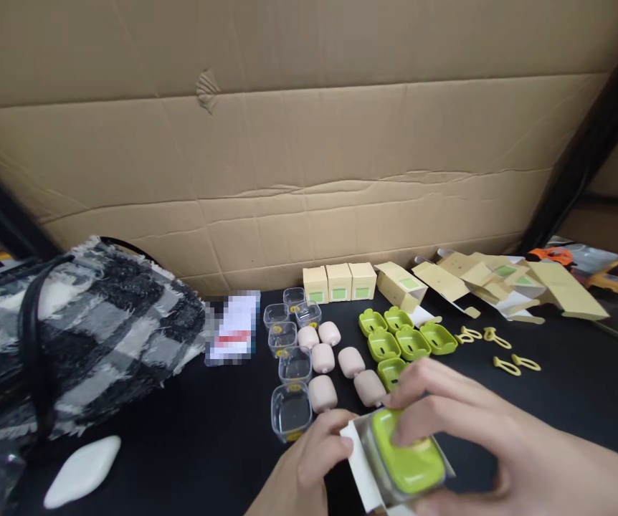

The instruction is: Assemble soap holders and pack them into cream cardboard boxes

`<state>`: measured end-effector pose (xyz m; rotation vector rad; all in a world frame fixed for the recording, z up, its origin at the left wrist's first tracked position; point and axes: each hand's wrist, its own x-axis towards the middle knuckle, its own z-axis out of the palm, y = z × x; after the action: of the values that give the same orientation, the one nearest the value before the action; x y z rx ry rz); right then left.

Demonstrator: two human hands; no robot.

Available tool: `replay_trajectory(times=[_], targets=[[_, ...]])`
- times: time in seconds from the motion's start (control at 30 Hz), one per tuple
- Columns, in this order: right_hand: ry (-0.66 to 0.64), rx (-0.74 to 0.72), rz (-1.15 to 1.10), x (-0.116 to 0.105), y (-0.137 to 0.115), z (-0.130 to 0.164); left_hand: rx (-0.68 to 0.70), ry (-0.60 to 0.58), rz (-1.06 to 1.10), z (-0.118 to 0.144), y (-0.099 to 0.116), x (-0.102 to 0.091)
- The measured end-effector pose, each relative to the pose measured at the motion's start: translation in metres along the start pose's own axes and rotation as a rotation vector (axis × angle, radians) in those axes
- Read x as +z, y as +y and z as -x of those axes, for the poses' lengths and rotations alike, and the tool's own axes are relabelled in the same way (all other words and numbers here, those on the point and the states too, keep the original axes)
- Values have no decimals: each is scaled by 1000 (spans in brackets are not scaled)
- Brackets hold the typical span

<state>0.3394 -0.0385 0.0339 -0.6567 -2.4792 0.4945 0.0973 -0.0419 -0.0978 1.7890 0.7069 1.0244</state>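
My left hand (309, 462) grips the edge of a small opened cardboard box (361, 466) with its white inner flap showing. In the box's opening sits a clear plastic case with a green lid (416, 469), partly surrounded by the flaps. My right hand (470, 423) curls over this case, a fingertip pressing on the lid and the thumb low at its near side. Just beyond lie several green lids (412, 344), pale pink rounded pieces (322, 393) and clear square cups (291, 408). Yellow-green loops (506, 366) rest farther right.
Three closed small boxes (340, 284) stand against the cardboard wall (309, 143). Opened, flattened boxes (497, 283) are heaped at the back right. At left are a checked black-and-white bag (120, 337), a blurred-out packet (235, 326) and a white rounded object (83, 471) on the black surface.
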Motion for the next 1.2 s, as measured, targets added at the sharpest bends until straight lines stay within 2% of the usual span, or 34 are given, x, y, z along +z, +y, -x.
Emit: replay_trajectory(times=[0.13,0.3,0.4,0.57,0.63,0.77,0.87,1.0,1.1,1.17,1.2], targets=[[-127,16,3,4,1,-5,132,35,-46,9,-16,3],[-30,-1,38,1,7,3,268,2,-102,9,-12,3],[55,-49,-46,-3,12,10,260,25,-216,6,-2,1],[118,-93,-130,-1,14,10,165,-141,-275,8,7,-5],[113,-31,-171,5,13,7,123,-123,-208,8,6,-5],[100,175,-299,19,15,4,20,-9,18,6,5,0],[74,283,-361,27,20,5,2,8,96,3,12,2],[75,376,-377,30,22,6,66,3,-62,2,23,1],[62,400,-378,29,21,4,178,-41,-193,3,25,-1],[75,422,-376,29,19,3,198,-53,-224,3,28,-1],[83,431,-375,29,18,2,161,-44,-237,3,31,-1]])
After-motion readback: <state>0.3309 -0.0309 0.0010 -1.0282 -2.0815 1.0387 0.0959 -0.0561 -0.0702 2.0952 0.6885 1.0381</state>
